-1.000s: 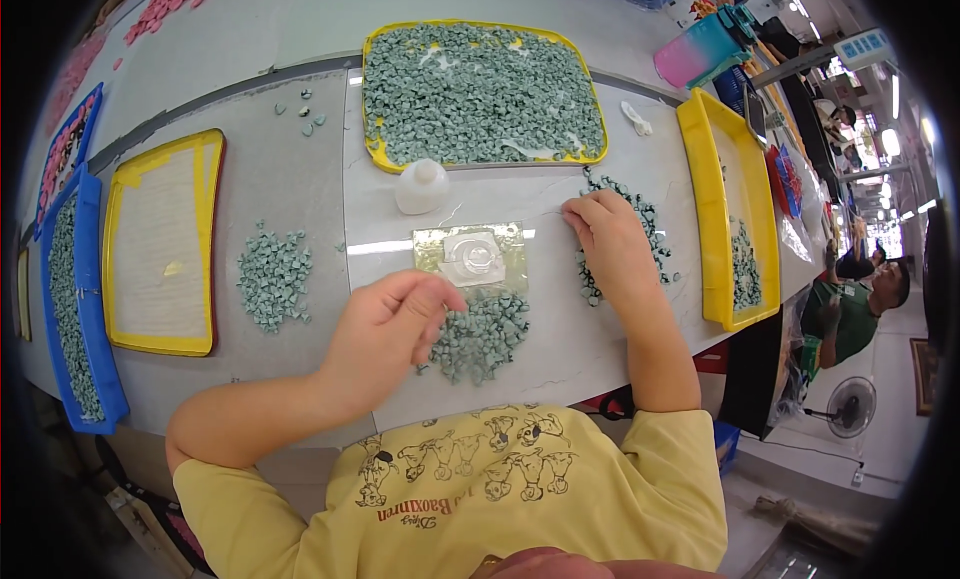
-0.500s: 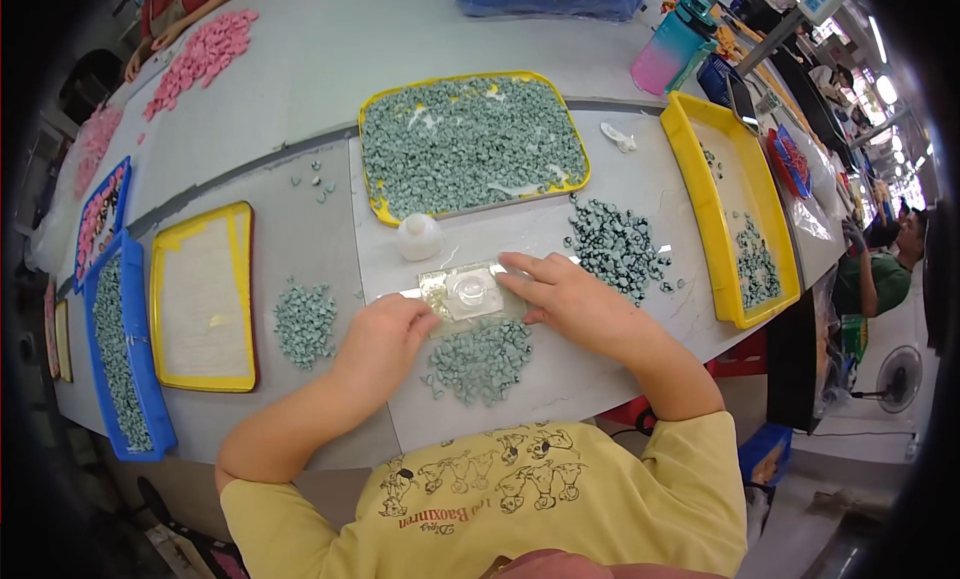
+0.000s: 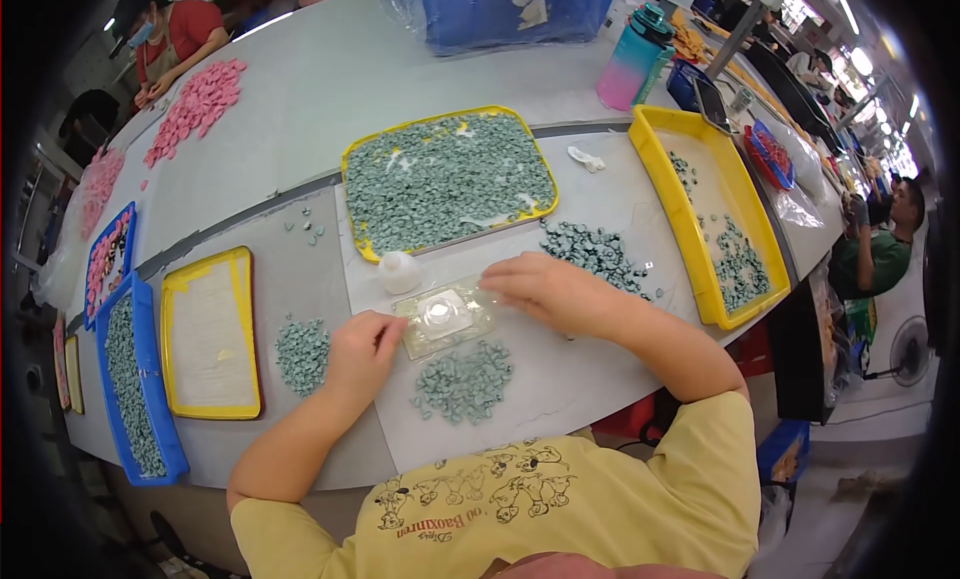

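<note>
On the white worktop in front of me lies a clear rectangular plate (image 3: 408, 345) with a white pad and a round clear disc (image 3: 438, 316) on it. My left hand (image 3: 364, 351) is closed at the plate's left edge, fingers pressed together; whatever is in them is hidden. At the plate's upper right corner, my right hand (image 3: 545, 287) has its fingers stretched out, thumb side hidden. Just behind the plate stands a white squeeze bottle (image 3: 400, 272). A pile of small grey-green pieces (image 3: 463, 382) lies just on my side of the plate.
A yellow-rimmed tray (image 3: 450, 179) full of green pieces sits behind. Darker pieces (image 3: 594, 257) lie right, beside a deep yellow tray (image 3: 690, 234). Leftward are another green pile (image 3: 302, 355), a yellow-rimmed tray (image 3: 210, 334) and a blue bin (image 3: 143, 379). Across the table, a person works by pink pieces (image 3: 205, 99).
The whole view has shifted. My right hand's fingers have straightened and sit farther over the plate's upper right corner. My left hand stays at the left edge.
</note>
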`<state>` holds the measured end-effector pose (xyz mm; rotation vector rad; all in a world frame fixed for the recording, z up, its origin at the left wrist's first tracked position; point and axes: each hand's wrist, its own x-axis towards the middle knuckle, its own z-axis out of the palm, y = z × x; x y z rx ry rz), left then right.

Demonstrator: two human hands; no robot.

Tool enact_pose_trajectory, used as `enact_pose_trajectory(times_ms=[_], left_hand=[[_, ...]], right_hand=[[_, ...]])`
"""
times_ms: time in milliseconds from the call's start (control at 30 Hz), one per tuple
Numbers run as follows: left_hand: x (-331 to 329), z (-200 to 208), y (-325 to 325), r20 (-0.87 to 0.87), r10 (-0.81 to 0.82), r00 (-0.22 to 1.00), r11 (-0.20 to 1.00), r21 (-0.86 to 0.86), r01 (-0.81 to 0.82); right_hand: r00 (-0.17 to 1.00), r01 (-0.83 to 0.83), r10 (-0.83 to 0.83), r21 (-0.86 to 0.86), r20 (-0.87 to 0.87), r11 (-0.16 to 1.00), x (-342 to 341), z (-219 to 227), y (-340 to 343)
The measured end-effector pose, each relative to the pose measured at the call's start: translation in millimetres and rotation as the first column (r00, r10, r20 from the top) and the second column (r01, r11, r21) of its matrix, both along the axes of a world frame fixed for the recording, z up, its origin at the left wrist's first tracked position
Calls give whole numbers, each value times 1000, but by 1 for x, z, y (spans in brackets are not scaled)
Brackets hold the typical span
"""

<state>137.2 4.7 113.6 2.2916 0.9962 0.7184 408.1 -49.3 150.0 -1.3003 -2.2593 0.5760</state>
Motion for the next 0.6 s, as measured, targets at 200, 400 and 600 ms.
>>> enact_pose_trajectory(times_ms=[200,400,600], left_hand=[[26,-13,12,162,189,968,944,-301,-134],[37,-9,4,267,156,951,972,-215,-99],[23,12,-30,330,134,934,981,-177,-78]], right_hand=[[928,373,-374,-39,-3,927,69,-12,-12],[956,225,-249,156,153,962,89,-26,-13],[917,329,-353,148,184,933,86,24,-72]])
